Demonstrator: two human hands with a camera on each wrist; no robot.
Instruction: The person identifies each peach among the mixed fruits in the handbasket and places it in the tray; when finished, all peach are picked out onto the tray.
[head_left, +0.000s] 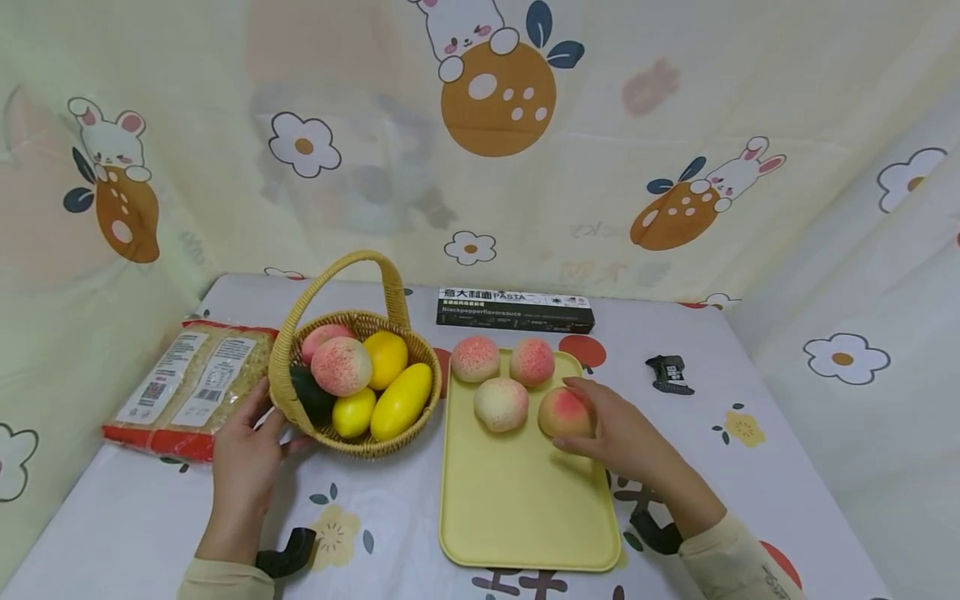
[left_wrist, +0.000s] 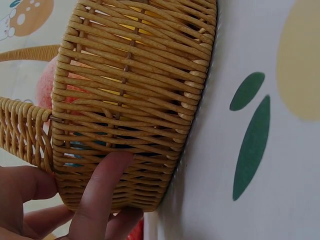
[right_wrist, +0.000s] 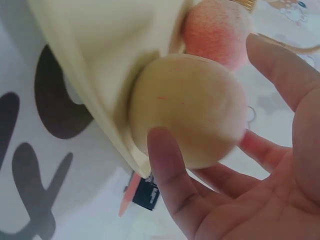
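My right hand [head_left: 628, 435] holds a peach [head_left: 561, 413] at the right side of the yellow tray [head_left: 528, 517], thumb on the near side and fingers round the far side. In the right wrist view the peach's pale side [right_wrist: 187, 107] shows between thumb and fingers. Several other peaches, one of them pale [head_left: 501, 406], lie at the tray's far end. My left hand [head_left: 246, 458] touches the left side of the wicker basket [head_left: 367, 448], fingertips spread against the weave. Inside the basket are peaches [head_left: 341, 367], yellow fruits [head_left: 402, 402] and a dark green item [head_left: 311, 396].
Left of the basket lies a clear bag with red ends [head_left: 202, 383]. A black pasta box [head_left: 515, 312] stands behind the tray, near the printed curtain [head_left: 360, 75]. A small black packet [head_left: 670, 375] lies to the tray's right. The tablecloth [head_left: 390, 517] carries printed flowers.
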